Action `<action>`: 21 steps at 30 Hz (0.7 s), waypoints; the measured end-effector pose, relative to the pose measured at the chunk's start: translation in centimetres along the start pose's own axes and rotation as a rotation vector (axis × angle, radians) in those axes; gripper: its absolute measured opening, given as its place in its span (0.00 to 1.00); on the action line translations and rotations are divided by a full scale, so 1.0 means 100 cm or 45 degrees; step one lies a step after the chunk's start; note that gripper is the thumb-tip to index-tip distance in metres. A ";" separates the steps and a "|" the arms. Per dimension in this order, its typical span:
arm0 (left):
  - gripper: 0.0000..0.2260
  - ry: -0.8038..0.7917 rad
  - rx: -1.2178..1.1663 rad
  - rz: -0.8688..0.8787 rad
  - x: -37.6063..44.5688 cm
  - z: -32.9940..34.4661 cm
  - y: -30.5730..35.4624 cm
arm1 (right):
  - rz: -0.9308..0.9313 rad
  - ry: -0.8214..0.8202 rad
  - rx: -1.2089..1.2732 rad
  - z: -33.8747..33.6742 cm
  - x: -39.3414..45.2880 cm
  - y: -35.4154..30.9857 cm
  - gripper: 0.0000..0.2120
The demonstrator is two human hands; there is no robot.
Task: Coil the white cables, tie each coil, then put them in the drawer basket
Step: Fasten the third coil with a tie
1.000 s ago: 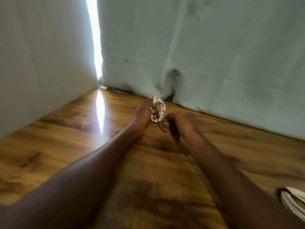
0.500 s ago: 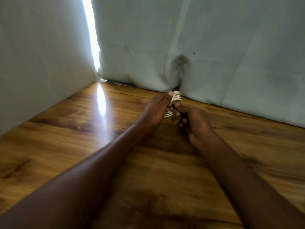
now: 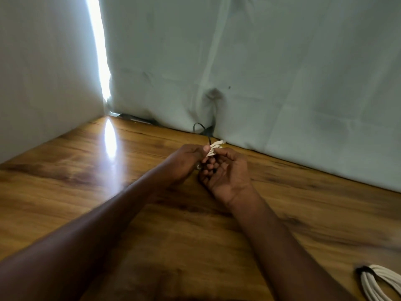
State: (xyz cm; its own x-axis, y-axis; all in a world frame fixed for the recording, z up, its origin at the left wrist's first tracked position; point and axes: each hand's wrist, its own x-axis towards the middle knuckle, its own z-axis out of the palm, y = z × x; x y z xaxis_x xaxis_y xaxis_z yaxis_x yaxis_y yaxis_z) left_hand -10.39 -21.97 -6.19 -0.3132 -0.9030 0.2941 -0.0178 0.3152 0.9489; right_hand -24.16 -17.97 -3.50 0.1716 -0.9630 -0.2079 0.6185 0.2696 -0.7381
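A small white cable coil (image 3: pixel 215 147) sticks up between my two hands above the wooden table (image 3: pixel 108 192). My left hand (image 3: pixel 186 161) grips the coil, thumb against its side. My right hand (image 3: pixel 225 172), palm up with curled fingers, holds the same coil from the right. A thin black tie (image 3: pixel 208 140) stands up from the coil just above my left thumb. Most of the coil is hidden inside the hands. A second white coil (image 3: pixel 382 283), bound with a dark tie at its left end, lies at the lower right edge.
White cloth (image 3: pixel 260 72) hangs along the far edge of the table and a white wall (image 3: pixel 43 72) closes the left side. A bright strip of light falls through the gap between them. A dark cord loop (image 3: pixel 198 127) pokes out under the cloth.
My right hand has turned palm up and closed around the coil. The black tie end now sticks up above the coil. The view shifted, bringing the second coil back into sight.
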 end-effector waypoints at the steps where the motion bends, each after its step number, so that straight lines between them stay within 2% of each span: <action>1: 0.20 0.009 0.020 -0.011 0.000 -0.001 0.000 | -0.006 -0.004 -0.051 0.000 0.000 0.000 0.08; 4: 0.24 0.057 0.040 -0.012 0.000 -0.003 0.001 | -0.013 -0.031 -0.121 0.001 0.003 0.002 0.10; 8: 0.19 0.175 0.062 0.037 -0.002 0.002 0.005 | -0.015 -0.051 -0.073 0.001 0.005 0.005 0.14; 12: 0.17 0.120 0.163 0.064 -0.003 0.001 0.002 | 0.005 -0.040 -0.082 0.002 0.005 0.003 0.15; 15: 0.15 0.073 0.202 0.096 -0.004 0.001 0.007 | 0.010 -0.016 -0.003 0.002 0.003 0.003 0.09; 19: 0.14 0.059 0.058 0.077 -0.007 0.000 0.017 | 0.017 -0.052 -0.008 0.002 0.001 0.003 0.10; 21: 0.13 0.126 0.026 0.149 -0.013 0.005 0.023 | 0.030 -0.067 -0.063 0.004 0.000 0.004 0.09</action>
State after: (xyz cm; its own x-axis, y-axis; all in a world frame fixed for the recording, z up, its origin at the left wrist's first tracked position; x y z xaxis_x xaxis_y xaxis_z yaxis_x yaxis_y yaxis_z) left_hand -10.52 -19.95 -4.39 -0.2196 -0.8835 0.4137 -0.0064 0.4254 0.9050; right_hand -23.66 -17.84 -3.54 0.2262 -0.9548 -0.1926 0.5755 0.2905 -0.7644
